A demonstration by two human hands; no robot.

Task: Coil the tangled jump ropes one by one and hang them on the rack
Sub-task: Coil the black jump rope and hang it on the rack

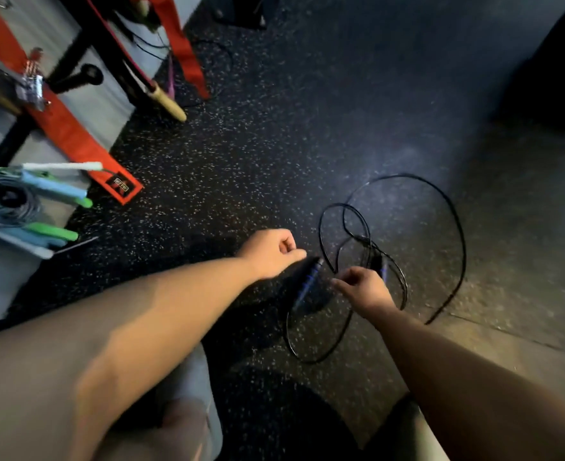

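Observation:
A black jump rope (454, 214) lies in tangled loops on the dark speckled floor. One black-and-blue handle (304, 282) lies just below my left hand (271, 252). That hand's fingers are curled with nothing in them, and one fingertip reaches the handle's top end. My right hand (362, 289) is closed around the rope's second handle (381, 265), which sticks out beyond its fingers where the loops cross. Both arms are stretched down and forward.
At the left a black rack frame (84, 38) carries red straps (64, 131), a coiled grey rope (5, 202) with blue-and-green handles, and a rope with a wooden handle (168, 103). A pale mat edge (507, 331) runs along the right. My knees are at the bottom.

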